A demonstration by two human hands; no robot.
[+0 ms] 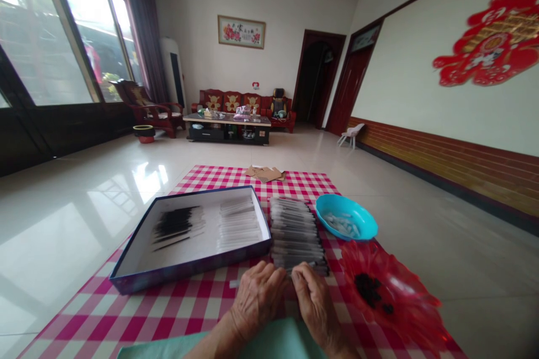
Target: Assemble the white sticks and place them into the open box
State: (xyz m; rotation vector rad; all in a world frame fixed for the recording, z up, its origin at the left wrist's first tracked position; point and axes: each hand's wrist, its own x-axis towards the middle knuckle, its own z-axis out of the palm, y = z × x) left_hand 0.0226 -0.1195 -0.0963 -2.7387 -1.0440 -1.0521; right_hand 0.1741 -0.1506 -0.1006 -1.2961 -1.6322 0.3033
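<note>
The stack of thin packets [295, 230] has its near end pinched by the right hand [314, 305]; the left hand [257, 297] sits beside it, fingers pressed together.

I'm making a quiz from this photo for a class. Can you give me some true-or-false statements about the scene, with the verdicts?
The person's left hand and right hand are both at the near end of a stack of long thin items in clear plastic sleeves. True.

The round turquoise plastic bowl holds small white pieces. True.

The red flower-shaped plastic dish holds white pieces. False: it holds dark clumps.

The open blue-rimmed box lies right of the stack. False: it lies left of it.

The checked cloth is green and white. False: it is red and white.
</note>
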